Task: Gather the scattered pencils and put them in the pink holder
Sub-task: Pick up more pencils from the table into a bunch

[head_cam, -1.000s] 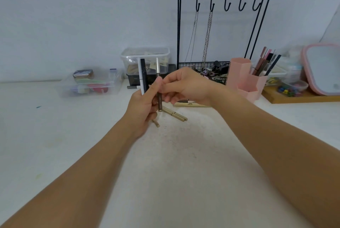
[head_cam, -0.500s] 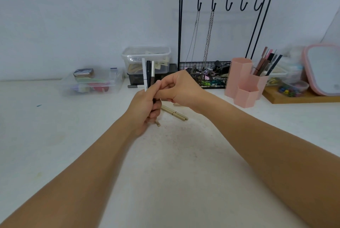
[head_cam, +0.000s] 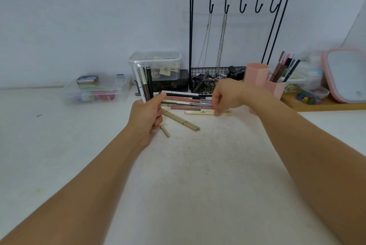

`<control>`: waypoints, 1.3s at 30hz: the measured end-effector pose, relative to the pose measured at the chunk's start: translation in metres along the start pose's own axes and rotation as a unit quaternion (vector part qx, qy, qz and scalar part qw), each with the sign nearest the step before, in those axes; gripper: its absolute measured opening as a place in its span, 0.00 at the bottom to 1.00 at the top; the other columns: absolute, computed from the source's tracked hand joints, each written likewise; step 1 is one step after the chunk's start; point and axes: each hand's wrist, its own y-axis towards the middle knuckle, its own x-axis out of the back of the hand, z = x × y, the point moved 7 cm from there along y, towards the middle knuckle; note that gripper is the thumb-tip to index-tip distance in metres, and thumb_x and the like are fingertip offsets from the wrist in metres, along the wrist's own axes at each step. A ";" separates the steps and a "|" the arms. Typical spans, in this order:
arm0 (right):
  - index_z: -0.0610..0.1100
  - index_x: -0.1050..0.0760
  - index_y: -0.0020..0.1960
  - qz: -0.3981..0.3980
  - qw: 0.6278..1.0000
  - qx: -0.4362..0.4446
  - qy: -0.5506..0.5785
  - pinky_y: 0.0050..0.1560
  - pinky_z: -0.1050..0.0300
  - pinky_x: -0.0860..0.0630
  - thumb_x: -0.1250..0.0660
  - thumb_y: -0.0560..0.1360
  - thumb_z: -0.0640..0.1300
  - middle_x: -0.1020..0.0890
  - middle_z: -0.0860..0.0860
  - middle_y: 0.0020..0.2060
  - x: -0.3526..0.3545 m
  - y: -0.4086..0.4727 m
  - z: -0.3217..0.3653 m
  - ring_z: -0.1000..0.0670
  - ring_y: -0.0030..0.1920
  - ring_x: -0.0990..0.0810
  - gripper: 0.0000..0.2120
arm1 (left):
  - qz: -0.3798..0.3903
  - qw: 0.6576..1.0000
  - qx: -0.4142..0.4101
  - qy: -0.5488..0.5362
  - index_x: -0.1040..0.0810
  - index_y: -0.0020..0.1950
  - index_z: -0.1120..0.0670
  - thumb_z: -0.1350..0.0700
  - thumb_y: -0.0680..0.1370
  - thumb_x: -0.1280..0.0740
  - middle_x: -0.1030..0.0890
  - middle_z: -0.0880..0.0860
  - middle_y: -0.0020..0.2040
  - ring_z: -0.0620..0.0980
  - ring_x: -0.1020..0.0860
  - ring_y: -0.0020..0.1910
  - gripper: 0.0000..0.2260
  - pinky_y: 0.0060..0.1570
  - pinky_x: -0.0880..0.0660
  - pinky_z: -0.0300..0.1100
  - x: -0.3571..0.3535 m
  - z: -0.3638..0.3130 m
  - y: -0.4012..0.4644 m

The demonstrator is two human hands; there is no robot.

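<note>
- Surface (head_cam: 198,185): white, lightly scuffed, carrying all that follows; we look down our two forearms across it.
- Loose gold pencils (head_cam: 181,120): two lying slantwise just beyond our left hand, with a short gold end (head_cam: 165,130) showing beneath that hand. Not yet gathered.
- Left hand (head_cam: 147,115): closed round a held bundle (head_cam: 144,84) of about four pencils, white, silver-brown and black, standing upright out of the fist. We judge it serves as the collecting hand, so that the bundle goes into the holder in one trip.
- Right hand (head_cam: 225,96): palm down, fingers curled onto a cream pencil (head_cam: 206,112) lying flat. Fingertips touch it; we cannot tell whether it is gripped yet. Probably the next piece for the bundle.
- Pencil row (head_cam: 186,101): pinkish, black-and-white and silver pencils lying side by side between the hands, just behind the cream one. Still to be picked up.
- Pink holder (head_cam: 256,75): hexagonal compartments, right of centre, just behind our right wrist. The tall cell looks empty from here; a lower one already holds pencils (head_cam: 283,68), tips up.
- Black wire rack (head_cam: 239,33): hooks, two chains hanging, basket of clips at its foot.
- Clear tubs (head_cam: 95,91): left, against the wall.
- Pink-rimmed mirror (head_cam: 344,75): far right.
</note>
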 end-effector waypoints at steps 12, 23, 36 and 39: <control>0.42 0.15 0.43 0.034 0.991 0.032 0.126 0.37 0.62 0.22 0.23 0.73 0.42 0.15 0.48 0.35 0.002 -0.007 0.007 0.53 0.33 0.19 0.03 | 0.029 0.999 0.024 -0.023 0.29 0.36 0.51 0.44 0.79 0.31 0.38 0.49 0.28 0.46 0.41 0.24 0.17 0.19 0.43 0.36 -0.004 0.003 -0.001; 0.32 0.18 0.53 0.071 0.877 0.115 0.461 0.41 0.61 0.17 0.27 0.76 0.36 0.13 0.41 0.41 -0.009 -0.019 0.086 0.49 0.38 0.14 0.09 | 0.095 0.994 -0.002 -0.058 0.24 0.39 0.53 0.34 0.73 0.32 0.32 0.50 0.29 0.45 0.39 0.24 0.22 0.19 0.43 0.36 -0.021 0.000 -0.006; 0.34 0.16 0.40 -0.064 0.905 0.134 0.399 0.26 0.68 0.31 0.22 0.71 0.39 0.17 0.44 0.31 -0.022 -0.019 0.105 0.56 0.25 0.24 0.07 | 0.032 0.999 -0.008 -0.009 0.23 0.44 0.58 0.51 0.82 0.34 0.26 0.53 0.27 0.46 0.32 0.22 0.12 0.19 0.38 0.34 -0.011 0.001 -0.003; 0.39 0.15 0.45 -0.051 0.918 0.116 0.376 0.30 0.65 0.26 0.21 0.71 0.42 0.15 0.47 0.33 -0.011 -0.016 0.094 0.55 0.30 0.20 0.07 | 0.009 0.999 -0.044 0.010 0.25 0.44 0.58 0.49 0.83 0.36 0.26 0.52 0.27 0.49 0.24 0.26 0.14 0.22 0.33 0.37 -0.006 -0.005 -0.002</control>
